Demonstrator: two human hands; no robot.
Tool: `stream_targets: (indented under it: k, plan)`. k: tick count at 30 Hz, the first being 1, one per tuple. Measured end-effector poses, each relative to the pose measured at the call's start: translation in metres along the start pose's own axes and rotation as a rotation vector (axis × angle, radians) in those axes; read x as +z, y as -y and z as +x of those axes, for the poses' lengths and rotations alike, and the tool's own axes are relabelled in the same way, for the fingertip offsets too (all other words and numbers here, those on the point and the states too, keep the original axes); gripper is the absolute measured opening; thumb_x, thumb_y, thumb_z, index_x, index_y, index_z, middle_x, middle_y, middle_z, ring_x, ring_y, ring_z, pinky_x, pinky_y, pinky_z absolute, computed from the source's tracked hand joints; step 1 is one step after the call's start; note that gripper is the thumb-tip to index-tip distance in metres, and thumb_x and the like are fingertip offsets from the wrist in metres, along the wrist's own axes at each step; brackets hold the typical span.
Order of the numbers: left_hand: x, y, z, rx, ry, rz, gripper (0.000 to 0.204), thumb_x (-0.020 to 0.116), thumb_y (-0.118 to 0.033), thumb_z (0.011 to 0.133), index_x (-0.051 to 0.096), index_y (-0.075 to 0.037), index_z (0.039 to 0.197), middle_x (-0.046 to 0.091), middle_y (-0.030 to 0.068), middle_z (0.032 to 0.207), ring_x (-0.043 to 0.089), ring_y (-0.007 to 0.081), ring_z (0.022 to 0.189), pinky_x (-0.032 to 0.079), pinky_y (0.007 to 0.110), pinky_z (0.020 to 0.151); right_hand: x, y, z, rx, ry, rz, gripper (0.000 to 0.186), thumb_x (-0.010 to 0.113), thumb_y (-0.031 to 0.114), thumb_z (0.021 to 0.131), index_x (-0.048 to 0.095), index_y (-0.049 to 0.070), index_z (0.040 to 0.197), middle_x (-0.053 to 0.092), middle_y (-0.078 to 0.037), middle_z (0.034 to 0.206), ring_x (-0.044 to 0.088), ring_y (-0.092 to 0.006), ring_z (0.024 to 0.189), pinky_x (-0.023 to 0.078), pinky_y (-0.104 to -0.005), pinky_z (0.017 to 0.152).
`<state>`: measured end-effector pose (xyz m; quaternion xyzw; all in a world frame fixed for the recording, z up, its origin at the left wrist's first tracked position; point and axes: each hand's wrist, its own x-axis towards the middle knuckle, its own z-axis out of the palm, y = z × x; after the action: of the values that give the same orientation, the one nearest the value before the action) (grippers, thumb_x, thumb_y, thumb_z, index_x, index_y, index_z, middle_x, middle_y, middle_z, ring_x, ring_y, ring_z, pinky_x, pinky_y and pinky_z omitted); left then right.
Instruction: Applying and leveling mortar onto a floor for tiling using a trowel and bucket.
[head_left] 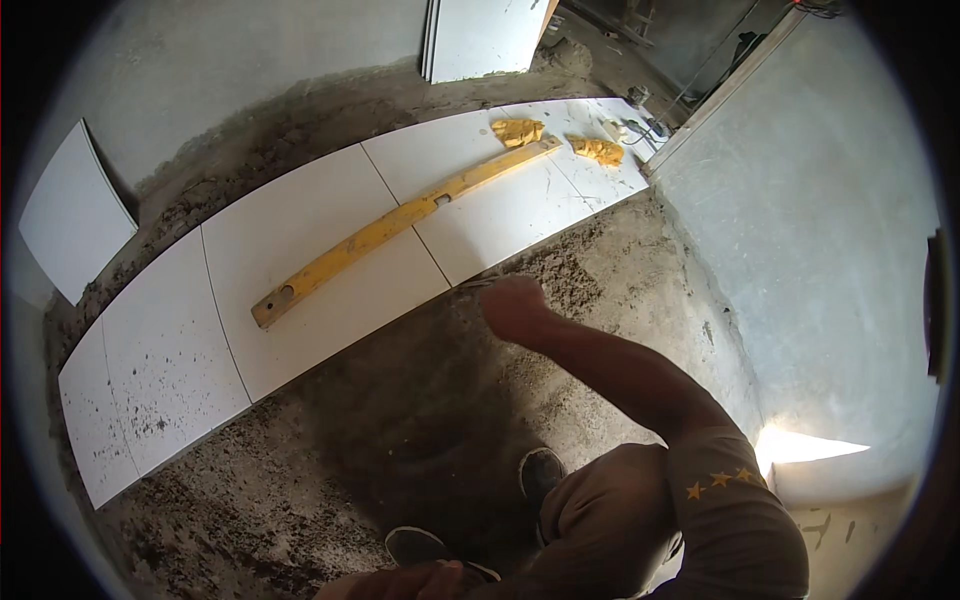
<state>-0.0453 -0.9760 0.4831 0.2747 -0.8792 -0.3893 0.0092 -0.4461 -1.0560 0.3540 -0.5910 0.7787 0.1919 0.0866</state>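
Biggest thing here is the rough mortar bed [400, 430], grey and gritty, covering most of the floor. Across it runs a row of big white floor tiles [300, 240], laid edge to edge from lower left up to the upper right, the left ones speckled with dirt. A grey plastered wall [830, 230] stands on the right, and there are spare white tiles leaning at the back [480, 35] and one at the far left [75, 215].

On top of the tile row lies a long yellow spirit level [400, 225], diagonal, spanning a few tiles. Near its far end sit two yellow gloves [517, 131], one just beside the tip, the other [598, 150] a bit further right.

The right hand [512, 305] reaches out to the near edge of a tile in the middle of the row, fingers curled shut, seen from the back; something thin pokes out on its left but I can't tell what. The left hand [400, 582] is at the bottom edge by the dark shoes [541, 470], resting low, fingers too cut off to tell.
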Motion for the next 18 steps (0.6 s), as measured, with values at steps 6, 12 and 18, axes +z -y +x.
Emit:
stream_targets:
  k: [6, 12, 18]
  plan:
    - [-0.008, 0.018, -0.015, -0.048, 0.006, -0.013, 0.06, 0.06, -0.052, 0.089, 0.057, -0.004, 0.125, 0.063, 0.018, 0.116, 0.063, 0.0351, 0.103, 0.051, 0.044, 0.087, -0.01, 0.081, -0.036, -0.2, 0.101, 0.263, 0.016, 0.06, 0.012, 0.079, 0.068, 0.003, 0.09, 0.07, -0.016, 0.084, 0.07, -0.0327, 0.085, 0.056, -0.0451, 0.072]
    - [-0.015, 0.026, -0.016, -0.163, 0.009, -0.027, 0.061, 0.059, -0.053, 0.089, 0.057, -0.004, 0.126, 0.063, 0.0184, 0.116, 0.062, 0.035, 0.103, 0.05, 0.044, 0.087, -0.017, -0.014, -0.042, 0.012, 0.065, 0.241, 0.019, 0.057, 0.011, 0.081, 0.061, 0.006, 0.099, 0.068, -0.014, 0.091, 0.068, -0.0309, 0.087, 0.055, -0.0446, 0.074]
    - [-0.018, 0.015, 0.014, -0.236, 0.04, -0.027, 0.062, 0.059, -0.054, 0.089, 0.057, -0.003, 0.126, 0.063, 0.0187, 0.117, 0.062, 0.035, 0.104, 0.05, 0.044, 0.088, 0.098, -0.218, -0.054, 0.619, -0.115, 0.213, 0.031, 0.061, 0.023, 0.084, 0.057, 0.008, 0.111, 0.067, -0.018, 0.1, 0.066, -0.0355, 0.096, 0.052, -0.0474, 0.08]
